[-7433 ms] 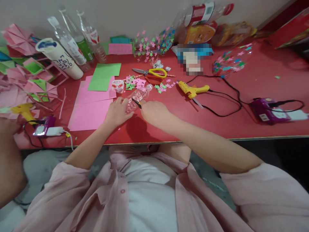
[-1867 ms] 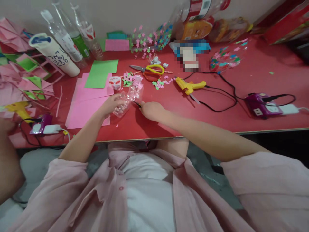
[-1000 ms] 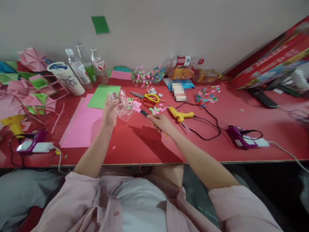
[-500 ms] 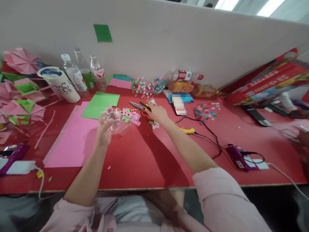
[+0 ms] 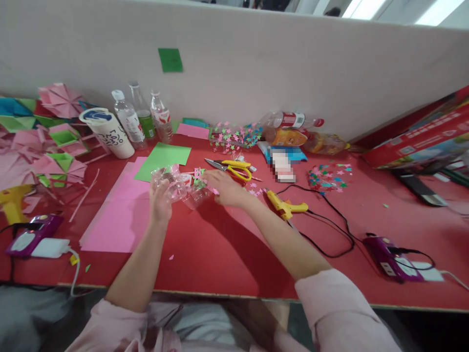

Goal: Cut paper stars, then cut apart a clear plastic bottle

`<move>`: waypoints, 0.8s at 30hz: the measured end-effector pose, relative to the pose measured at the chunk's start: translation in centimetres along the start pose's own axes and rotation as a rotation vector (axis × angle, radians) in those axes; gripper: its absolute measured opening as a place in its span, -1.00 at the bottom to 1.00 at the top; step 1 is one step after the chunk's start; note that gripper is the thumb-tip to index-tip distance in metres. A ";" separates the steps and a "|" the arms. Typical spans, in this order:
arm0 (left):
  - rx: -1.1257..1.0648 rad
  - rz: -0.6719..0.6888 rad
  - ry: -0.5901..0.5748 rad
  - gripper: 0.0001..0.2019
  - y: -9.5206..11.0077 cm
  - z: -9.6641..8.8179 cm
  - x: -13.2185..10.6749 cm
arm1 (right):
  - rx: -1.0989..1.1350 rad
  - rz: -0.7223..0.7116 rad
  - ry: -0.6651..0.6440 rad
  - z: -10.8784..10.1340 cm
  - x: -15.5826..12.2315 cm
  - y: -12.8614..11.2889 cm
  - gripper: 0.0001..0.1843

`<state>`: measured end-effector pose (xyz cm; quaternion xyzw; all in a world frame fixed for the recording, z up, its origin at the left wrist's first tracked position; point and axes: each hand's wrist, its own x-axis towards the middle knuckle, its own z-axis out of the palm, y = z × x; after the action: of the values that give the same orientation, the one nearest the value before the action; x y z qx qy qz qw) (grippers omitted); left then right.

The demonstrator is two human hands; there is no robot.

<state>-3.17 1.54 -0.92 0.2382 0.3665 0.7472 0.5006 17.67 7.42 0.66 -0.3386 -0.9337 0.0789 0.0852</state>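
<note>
My left hand [image 5: 161, 203] is closed around a clear plastic bottle piece [image 5: 175, 188], tilted over the papers. Its right part overlaps small pink and green paper cut-outs [image 5: 199, 177]; whether they are stuck to it I cannot tell. Against those cut-outs rests my right hand [image 5: 225, 188], its fingers curled down and together, with a pink bit by the fingertips; what they grip is hidden. Just behind the right hand lie scissors [image 5: 216, 164] and a yellow-handled tool [image 5: 236, 164]. To its right is a yellow glue gun [image 5: 286, 205] with a black cord.
Pink sheets [image 5: 113, 215] and a green sheet [image 5: 163, 159] lie at left. Upright bottles [image 5: 161, 117] and a white cup [image 5: 108, 134] stand behind. Star-covered clear pieces [image 5: 234, 137], lying bottles [image 5: 289, 120], a purple power strip [image 5: 392, 259] and folded paper flowers [image 5: 60, 100] surround the workspace.
My right hand has let go of the scissors and moved left and down to the paper cut-outs beside the bottle piece. My left hand still holds the piece. The view has shifted left.
</note>
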 end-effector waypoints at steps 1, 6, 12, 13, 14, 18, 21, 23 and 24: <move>-0.001 -0.005 0.004 -0.64 0.0 0.1 -0.1 | 0.026 -0.040 -0.006 0.4 -0.3 -0.9 -0.20; -0.020 0.058 0.031 -0.64 0.4 0.0 0.3 | -0.037 0.029 0.049 0.9 -1.5 -3.9 -0.33; -0.055 0.094 0.120 -0.74 0.7 -0.4 0.7 | -0.145 0.161 -0.004 -1.4 -6.5 -5.8 -0.33; -0.063 0.077 0.122 -0.75 0.7 -0.3 0.7 | -0.149 0.176 -0.060 -1.7 -7.3 -5.9 -0.32; -0.070 0.061 0.123 -0.75 0.7 -0.2 0.6 | -0.134 0.175 -0.106 -1.9 -7.8 -6.0 -0.28; -0.084 0.060 0.139 -0.77 0.7 0.0 0.5 | 0.093 0.130 -0.095 -2.6 -6.3 -4.5 -0.19; -0.088 0.045 0.142 -0.74 0.7 0.0 0.6 | 0.079 0.288 0.007 -2.6 -2.2 -2.1 -0.36; -0.079 0.019 0.105 -0.70 0.6 0.0 0.6 | -0.002 0.275 -0.090 -1.9 0.9 -0.6 -0.29; -0.073 0.006 0.075 -0.68 0.5 0.0 0.7 | -0.037 0.238 -0.136 -1.4 2.3 -0.1 -0.23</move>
<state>-3.70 2.03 -0.56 0.1928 0.3569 0.7700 0.4925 16.18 8.92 2.31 -0.4422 -0.8920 0.0938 0.0053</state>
